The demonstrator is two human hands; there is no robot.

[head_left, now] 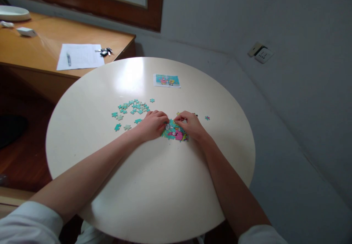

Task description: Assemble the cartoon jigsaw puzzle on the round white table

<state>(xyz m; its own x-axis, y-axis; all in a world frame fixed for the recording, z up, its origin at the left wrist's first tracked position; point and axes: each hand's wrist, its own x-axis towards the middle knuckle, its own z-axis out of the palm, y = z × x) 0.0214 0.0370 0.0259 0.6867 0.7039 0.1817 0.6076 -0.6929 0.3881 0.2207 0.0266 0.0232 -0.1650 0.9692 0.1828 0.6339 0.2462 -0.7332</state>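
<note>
A partly joined jigsaw puzzle (173,133) with a pink cartoon figure on a teal ground lies flat on the round white table (154,185). Curled at its upper left edge is my left hand (154,125), with closed fingers gripping that side. My right hand (190,124) pinches at the puzzle's top edge; a small jigsaw piece seems to be between thumb and forefinger, mostly hidden by them. Just beyond the right hand a few yellowish and dark pieces peek out. Left of my left hand lie several loose teal jigsaw pieces (134,106).
A small printed picture (167,80) of cartoon figures lies near the far side. One pink-and-blue piece (207,118) sits off to the right. On the wooden desk (82,28) at the left are a paper sheet (79,55), a pen, keys (105,51) and a white box (26,32).
</note>
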